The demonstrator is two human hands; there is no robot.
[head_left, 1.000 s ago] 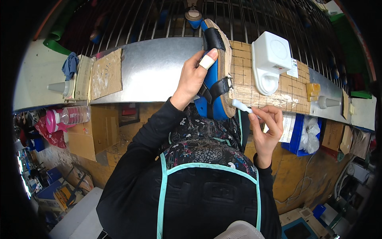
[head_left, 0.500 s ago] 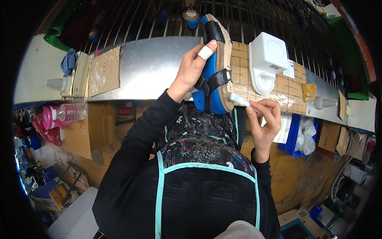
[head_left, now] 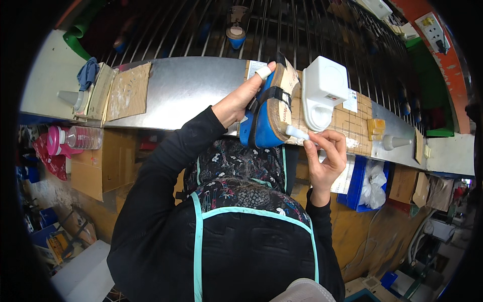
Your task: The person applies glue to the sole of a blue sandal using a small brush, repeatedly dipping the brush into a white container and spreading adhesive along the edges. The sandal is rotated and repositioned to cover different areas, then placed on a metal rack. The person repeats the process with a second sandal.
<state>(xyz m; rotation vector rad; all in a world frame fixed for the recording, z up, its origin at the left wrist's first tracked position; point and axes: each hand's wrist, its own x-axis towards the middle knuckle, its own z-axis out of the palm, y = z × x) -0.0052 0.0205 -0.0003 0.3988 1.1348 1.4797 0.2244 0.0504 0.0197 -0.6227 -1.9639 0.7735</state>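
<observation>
My left hand grips a sandal on a blue shoe last, its thumb wrapped in a pale band near the far end. Black straps cross the last, and the brown cork-like bottom is turned toward the right. A pale layer covers part of that underside. Between the thumb and fingers of my right hand is a small white brush-like stick. Its thick tip meets the near end of the bottom, or lies very close to it. Just beyond my right hand stands a white dispenser with a round cup at its front.
A metal bench runs across, with cardboard sheets at left. Behind it, a rack of bars carries another blue last. Grey cones and a yellow block sit on the bench. Below right hangs a blue bin with plastic bags.
The sandal has turned so more of its underside shows. The white stick stays at the near end, with my right hand following. The whole view has shifted slightly.
</observation>
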